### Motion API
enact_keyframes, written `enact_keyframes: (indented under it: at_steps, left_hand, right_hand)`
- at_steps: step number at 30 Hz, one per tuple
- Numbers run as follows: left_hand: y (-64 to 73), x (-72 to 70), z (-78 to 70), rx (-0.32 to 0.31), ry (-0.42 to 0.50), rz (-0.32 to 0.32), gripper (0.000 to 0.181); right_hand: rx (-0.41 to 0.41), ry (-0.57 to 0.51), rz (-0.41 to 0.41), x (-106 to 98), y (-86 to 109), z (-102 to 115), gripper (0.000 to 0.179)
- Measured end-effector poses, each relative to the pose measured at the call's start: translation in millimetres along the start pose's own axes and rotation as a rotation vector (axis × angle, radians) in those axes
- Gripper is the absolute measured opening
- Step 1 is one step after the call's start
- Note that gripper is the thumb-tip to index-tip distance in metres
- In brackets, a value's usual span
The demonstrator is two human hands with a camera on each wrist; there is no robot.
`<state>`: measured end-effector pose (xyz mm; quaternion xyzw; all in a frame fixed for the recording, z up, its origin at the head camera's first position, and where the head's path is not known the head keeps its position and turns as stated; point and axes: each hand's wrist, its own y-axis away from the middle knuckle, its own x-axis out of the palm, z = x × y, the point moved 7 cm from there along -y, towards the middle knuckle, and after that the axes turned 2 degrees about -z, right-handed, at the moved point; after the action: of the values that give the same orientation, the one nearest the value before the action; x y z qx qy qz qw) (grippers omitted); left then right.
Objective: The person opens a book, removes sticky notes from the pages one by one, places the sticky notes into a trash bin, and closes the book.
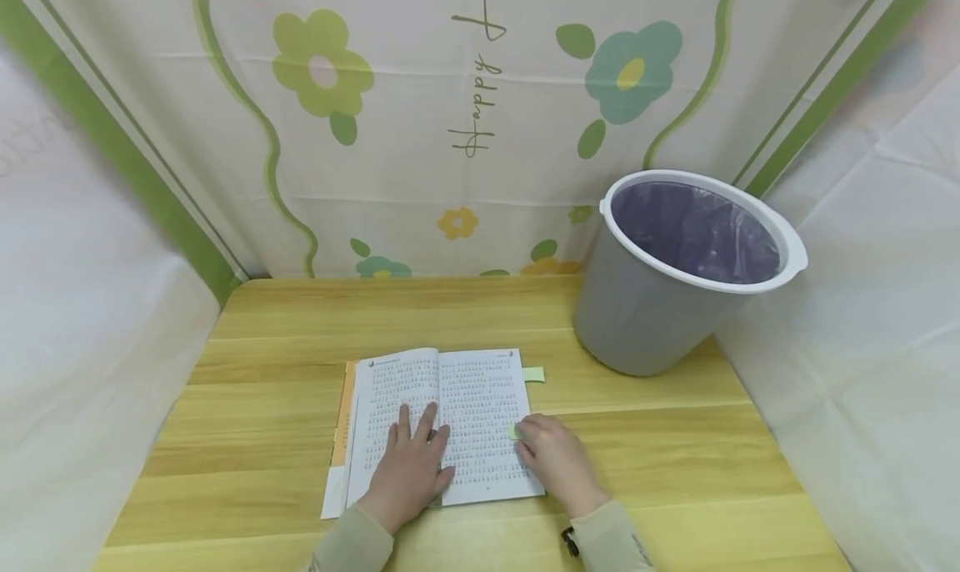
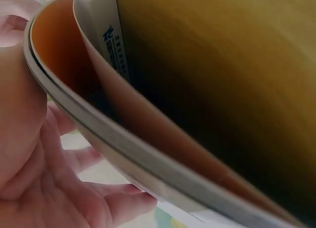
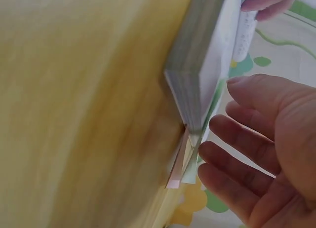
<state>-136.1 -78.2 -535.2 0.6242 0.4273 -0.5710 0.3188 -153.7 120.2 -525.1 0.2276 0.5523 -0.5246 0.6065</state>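
An open book (image 1: 480, 388) of printed text lies on the wooden table. My left hand (image 1: 408, 472) rests spread across its left page and the gutter, fingers apart. In the left wrist view, that hand (image 2: 64, 183) lies along the book's curved page block (image 2: 123, 144). At the right page's outer edge is my right hand (image 1: 555, 459), its fingertips touching a small light green sticky note (image 1: 513, 432). The right wrist view shows this hand (image 3: 266, 149) with loosely bent fingers and the thumb apart from them, beside the page edges (image 3: 197, 85).
A light green tab (image 1: 534, 374) sticks out of the book's right side higher up, with a pink tab (image 3: 174, 174) beside it. A grey waste bin (image 1: 645, 305) with a dark liner stands at the table's back right. Flowered cloth (image 1: 405, 163) hangs behind the table (image 1: 285, 330).
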Motion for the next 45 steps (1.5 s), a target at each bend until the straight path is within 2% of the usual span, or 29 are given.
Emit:
enact_keyframes:
  at_steps: [5, 9, 22, 27, 32, 35, 41, 45]
  left_hand:
    - [4.0, 1.9, -4.5, 0.049, -0.040, -0.017, 0.055]
    - [4.3, 2.3, -5.9, 0.052, -0.035, -0.013, 0.056]
    - [-3.0, -1.7, -7.2, 0.015, 0.043, 0.085, 0.061]
    - [-5.3, -4.6, -7.4, 0.020, 0.056, 0.104, 0.060]
    - [-9.9, -5.0, -5.9, 0.024, 0.051, 0.164, 0.064]
    - [-14.4, -3.8, -4.2, 0.046, 0.026, 0.188, 0.067]
    - [-22.7, -7.1, -5.6, 0.133, -0.058, 0.174, 0.067]
    - [-24.3, -9.1, -6.8, 0.145, -0.056, 0.171, 0.064]
  right_hand:
    - [-0.023, 0.046, 0.001, 4, -0.2, 0, 0.024]
    - [-0.045, 0.074, -0.012, 4, -0.7, 1, 0.025]
    - [-0.063, 0.113, 0.027, 9, -3.1, 2, 0.019]
    - [-0.097, 0.111, 0.012, 9, -3.4, 3, 0.014]
    - [-0.113, 0.117, 0.005, 9, -4.6, 5, 0.012]
    - [-0.113, 0.122, 0.008, 9, -5.7, 5, 0.011]
    - [-0.119, 0.127, 0.016, 8, -7.6, 6, 0.010]
    - [-0.117, 0.139, 0.023, 8, -8.2, 5, 0.008]
